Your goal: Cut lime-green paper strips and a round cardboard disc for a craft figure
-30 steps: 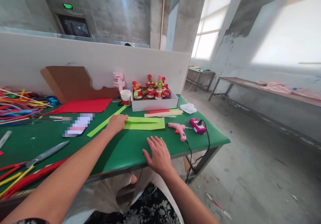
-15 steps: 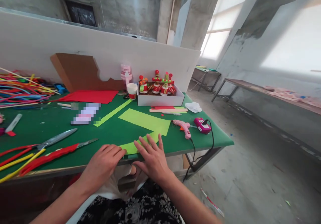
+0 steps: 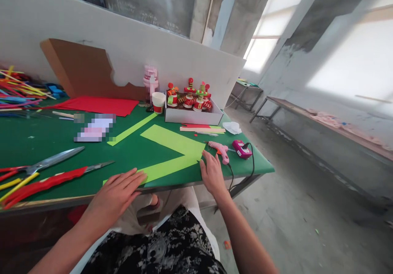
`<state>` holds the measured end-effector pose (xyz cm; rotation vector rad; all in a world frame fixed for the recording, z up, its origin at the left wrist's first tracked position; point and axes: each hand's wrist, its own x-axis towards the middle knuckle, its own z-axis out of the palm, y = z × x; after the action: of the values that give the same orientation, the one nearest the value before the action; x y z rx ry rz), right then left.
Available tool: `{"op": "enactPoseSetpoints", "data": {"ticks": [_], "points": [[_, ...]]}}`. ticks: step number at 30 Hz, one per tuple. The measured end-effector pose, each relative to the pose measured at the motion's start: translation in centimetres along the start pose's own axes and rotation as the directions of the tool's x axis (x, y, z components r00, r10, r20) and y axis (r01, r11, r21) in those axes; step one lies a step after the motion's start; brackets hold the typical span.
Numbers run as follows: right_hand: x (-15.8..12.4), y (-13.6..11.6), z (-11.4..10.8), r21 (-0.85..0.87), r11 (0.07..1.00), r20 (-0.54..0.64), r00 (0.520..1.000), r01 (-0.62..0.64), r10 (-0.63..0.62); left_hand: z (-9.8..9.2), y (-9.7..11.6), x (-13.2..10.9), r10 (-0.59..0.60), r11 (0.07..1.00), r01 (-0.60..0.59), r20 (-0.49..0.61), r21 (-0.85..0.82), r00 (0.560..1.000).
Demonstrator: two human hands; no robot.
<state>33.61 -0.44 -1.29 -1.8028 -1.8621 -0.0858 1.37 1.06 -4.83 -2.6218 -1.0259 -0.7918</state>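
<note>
A bright green paper sheet (image 3: 175, 142) lies folded in a V on the green table (image 3: 55, 143), one limb running back toward the near edge. My left hand (image 3: 118, 190) lies flat and open on the near end of that limb. Spread beside the fold's corner, my right hand (image 3: 211, 174) touches the paper's right tip, fingers stretched out. A pink glue gun (image 3: 218, 149) sits just past my right fingers.
A narrow green strip (image 3: 132, 129), red paper (image 3: 98, 105), two scissors (image 3: 52, 161) and coloured sticks (image 3: 16, 94) lie to the left. Behind are a white box of figures (image 3: 192, 112), a paper cup (image 3: 158, 102) and a pink charger (image 3: 242, 149) with cord.
The green sheet was dragged from mid-table to the near edge and folded out. My right hand slid right to the fold's corner; my left hand stayed on the near end.
</note>
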Motion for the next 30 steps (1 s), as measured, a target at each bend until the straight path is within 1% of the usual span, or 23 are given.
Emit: {"op": "enactPoseSetpoints", "data": {"ticks": [2,5,7,8,10,11,12,13,14,15,16,17,19,21,23,27,30], "points": [[0.4,1.4,-0.1,-0.030,0.999,0.076,0.997,0.011,-0.009,-0.3,-0.1,-0.3,0.021,1.000,-0.021,-0.042,-0.007,0.999],[1.3,2.1,-0.1,-0.065,0.997,0.158,0.987,0.039,-0.028,-0.6,-0.6,-1.3,0.031,0.999,-0.032,-0.059,-0.030,0.998],[1.8,1.7,-0.3,-0.079,0.996,0.162,0.987,0.028,-0.015,-0.9,-1.1,-1.9,0.015,0.999,-0.017,-0.050,-0.040,0.999],[1.8,1.3,-0.5,-0.078,0.997,0.139,0.990,0.021,-0.010,-1.1,-1.4,-2.1,0.008,0.999,-0.010,-0.048,-0.041,0.999],[1.4,-0.1,-0.9,-0.049,0.998,0.061,0.997,0.047,-0.044,-1.5,-1.5,-2.2,0.007,0.999,-0.009,-0.047,-0.039,0.999],[0.9,-1.0,-1.0,-0.020,0.996,0.021,0.996,0.089,-0.088,-1.6,-1.4,-2.1,0.012,0.999,-0.013,-0.049,-0.039,0.999],[0.3,-2.2,-1.0,0.022,0.986,0.000,0.987,0.162,-0.162,-1.7,-1.2,-1.8,0.013,0.999,-0.015,-0.045,-0.041,0.999],[-0.4,-3.4,-0.9,0.079,0.962,0.015,0.964,0.262,-0.264,-1.7,-0.9,-1.4,0.007,0.999,-0.009,-0.041,-0.043,0.999],[-1.1,-4.6,-0.6,0.136,0.924,0.035,0.930,0.357,-0.365,-1.6,-0.5,-1.0,0.004,0.999,-0.005,-0.039,-0.045,0.999],[-1.7,-5.7,-0.1,0.176,0.888,0.051,0.897,0.426,-0.440,-1.5,-0.1,-0.5,0.004,0.999,-0.005,-0.041,-0.045,0.999],[-2.3,-6.7,0.4,0.192,0.866,0.070,0.873,0.463,-0.482,-1.4,0.3,-0.1,0.006,0.999,-0.008,-0.044,-0.044,0.999],[-2.6,-7.4,1.0,0.194,0.856,0.088,0.860,0.480,-0.502,-1.3,0.7,0.2,0.014,0.999,-0.016,-0.050,-0.044,0.999],[-2.9,-7.9,2.0,0.173,0.862,0.117,0.859,0.477,-0.499,-1.1,1.3,0.6,0.022,0.998,-0.025,-0.060,-0.049,0.998],[-2.8,-7.5,2.6,0.142,0.876,0.124,0.870,0.461,-0.478,-1.2,1.4,0.3,-0.007,0.998,0.003,-0.051,-0.063,0.999],[-2.6,-6.6,2.6,0.123,0.882,0.106,0.878,0.454,-0.467,-1.6,1.1,-0.4,-0.053,0.996,0.050,-0.035,-0.080,0.998],[-2.3,-4.1,1.7,0.127,0.896,0.083,0.896,0.426,-0.437,-3.0,-0.4,-2.1,-0.177,0.978,0.172,-0.036,-0.119,0.984],[-2.1,-2.0,0.7,0.143,0.926,0.053,0.932,0.349,-0.360,-3.7,-1.4,-2.5,-0.285,0.946,0.277,-0.024,-0.171,0.958]]}}
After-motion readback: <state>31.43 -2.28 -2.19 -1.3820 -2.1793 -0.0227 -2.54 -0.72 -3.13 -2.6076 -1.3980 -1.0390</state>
